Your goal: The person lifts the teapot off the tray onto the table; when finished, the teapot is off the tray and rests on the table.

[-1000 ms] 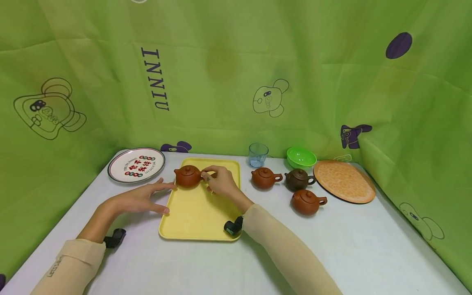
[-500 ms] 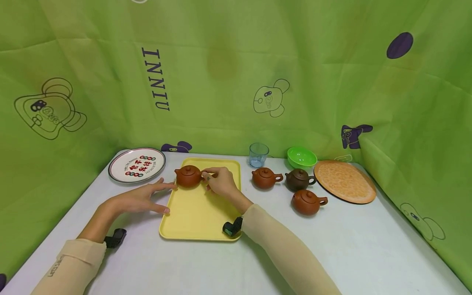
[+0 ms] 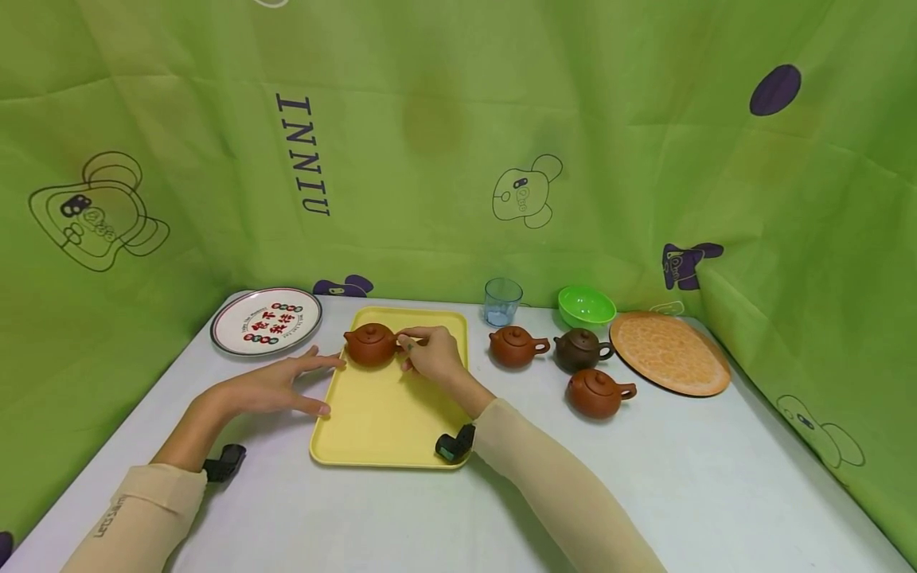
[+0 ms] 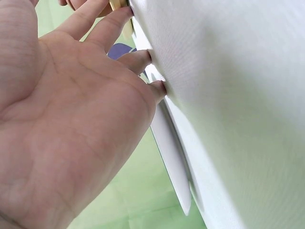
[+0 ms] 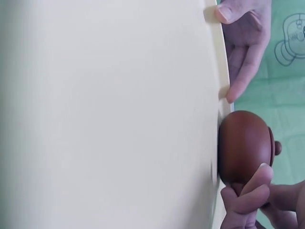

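Note:
A reddish-brown clay teapot (image 3: 371,347) with a lid stands on the upper left part of a yellow rectangular tray (image 3: 380,434), spout to the left. My right hand (image 3: 435,356) pinches its handle between thumb and fingers; in the right wrist view those fingers (image 5: 252,193) cover the handle beside the round body. My left hand (image 3: 268,387) is spread at the tray's left side, with thumb and index fingertips right at the rim. From the left wrist view its palm (image 4: 81,109) shows, fingertips down at the white tabletop (image 4: 238,95).
Right of the tray stand two more reddish-brown teapots (image 3: 514,347) and a dark brown teapot (image 3: 576,350). Behind them are a blue clear cup (image 3: 502,302) and a green bowl (image 3: 586,305). An orange round mat (image 3: 669,352) lies far right, a printed white plate (image 3: 267,321) back left.
The teapot has slid slightly to the right on the tray, and my right hand has moved along with it. My left hand stays where it was.

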`<state>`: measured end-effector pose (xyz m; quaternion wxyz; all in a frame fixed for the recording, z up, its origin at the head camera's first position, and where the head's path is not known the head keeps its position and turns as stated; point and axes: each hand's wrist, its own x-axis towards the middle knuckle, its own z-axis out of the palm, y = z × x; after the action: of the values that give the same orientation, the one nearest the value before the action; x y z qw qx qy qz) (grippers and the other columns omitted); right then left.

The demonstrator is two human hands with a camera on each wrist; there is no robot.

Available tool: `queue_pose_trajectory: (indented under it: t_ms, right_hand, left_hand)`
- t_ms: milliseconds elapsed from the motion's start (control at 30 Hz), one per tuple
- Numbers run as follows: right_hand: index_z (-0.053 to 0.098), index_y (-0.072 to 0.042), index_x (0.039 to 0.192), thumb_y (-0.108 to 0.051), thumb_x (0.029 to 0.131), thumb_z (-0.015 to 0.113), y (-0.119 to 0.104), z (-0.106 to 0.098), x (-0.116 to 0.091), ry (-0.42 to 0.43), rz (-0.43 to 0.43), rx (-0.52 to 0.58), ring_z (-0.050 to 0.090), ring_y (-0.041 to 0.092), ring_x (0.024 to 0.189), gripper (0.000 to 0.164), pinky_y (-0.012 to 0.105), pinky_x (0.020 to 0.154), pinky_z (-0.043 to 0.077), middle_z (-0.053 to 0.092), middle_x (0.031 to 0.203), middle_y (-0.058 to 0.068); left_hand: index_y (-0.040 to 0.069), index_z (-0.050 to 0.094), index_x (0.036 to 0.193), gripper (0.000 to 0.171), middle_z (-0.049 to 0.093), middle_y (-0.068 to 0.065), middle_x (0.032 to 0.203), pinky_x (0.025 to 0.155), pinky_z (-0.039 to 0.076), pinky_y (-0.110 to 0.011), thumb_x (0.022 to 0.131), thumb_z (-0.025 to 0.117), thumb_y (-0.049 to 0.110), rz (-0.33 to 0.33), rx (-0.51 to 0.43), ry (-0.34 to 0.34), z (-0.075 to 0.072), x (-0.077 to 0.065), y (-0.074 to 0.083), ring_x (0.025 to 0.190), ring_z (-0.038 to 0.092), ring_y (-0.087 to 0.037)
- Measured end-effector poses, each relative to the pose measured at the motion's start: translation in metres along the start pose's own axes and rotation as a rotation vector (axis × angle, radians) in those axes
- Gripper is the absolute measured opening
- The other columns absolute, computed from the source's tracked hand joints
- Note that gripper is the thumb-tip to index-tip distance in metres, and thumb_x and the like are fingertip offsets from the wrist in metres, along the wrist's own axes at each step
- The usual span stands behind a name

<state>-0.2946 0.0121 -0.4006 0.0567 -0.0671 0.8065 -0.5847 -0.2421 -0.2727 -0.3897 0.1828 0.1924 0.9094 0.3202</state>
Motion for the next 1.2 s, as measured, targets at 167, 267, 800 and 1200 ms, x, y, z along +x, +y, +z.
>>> queue_pose_trajectory:
  t_ms: [167, 267, 800, 1200]
  right_hand:
    - [0.078, -0.008, 0.126, -0.019, 0.105, 0.067, 0.0, -0.003, -0.001, 0.0, 0.001, 0.019, 0.066, 0.01, 0.053, 0.026, 0.02, 0.051, 0.05, 0.083, 0.103, 0.018]
    - [0.077, -0.007, 0.127, -0.019, 0.105, 0.067, 0.0, -0.006, -0.002, -0.002, -0.006, 0.039, 0.066, 0.01, 0.053, 0.027, 0.02, 0.051, 0.051, 0.082, 0.103, 0.02]
    - [0.076, -0.007, 0.129, -0.022, 0.106, 0.066, -0.01, -0.045, -0.016, -0.036, -0.03, 0.077, 0.065, 0.006, 0.055, 0.029, 0.02, 0.057, 0.054, 0.081, 0.11, 0.021]
    - [0.074, -0.009, 0.131, -0.023, 0.106, 0.067, -0.008, -0.08, -0.035, -0.014, -0.021, 0.093, 0.064, 0.008, 0.056, 0.03, 0.024, 0.059, 0.052, 0.082, 0.108, 0.017]
  left_hand:
    - [0.019, 0.047, 0.16, 0.087, 0.014, -0.03, 0.175, 0.121, 0.013, -0.084, 0.087, 0.085, 0.045, 0.009, 0.003, 0.007, 0.0, -0.001, -0.001, 0.161, 0.005, -0.058]
    - [0.018, 0.047, 0.16, 0.087, 0.015, -0.029, 0.175, 0.122, 0.012, -0.083, 0.087, 0.085, 0.045, 0.013, 0.002, 0.011, 0.0, -0.001, -0.002, 0.162, 0.005, -0.057]
    - [0.02, 0.048, 0.159, 0.086, 0.022, -0.021, 0.176, 0.122, 0.009, -0.083, 0.087, 0.086, 0.045, 0.009, -0.005, 0.009, 0.001, -0.002, 0.0, 0.163, 0.002, -0.055]
    - [0.019, 0.048, 0.16, 0.087, 0.021, -0.023, 0.176, 0.122, 0.011, -0.083, 0.086, 0.086, 0.045, 0.005, -0.001, 0.012, 0.0, -0.003, 0.002, 0.162, 0.003, -0.056]
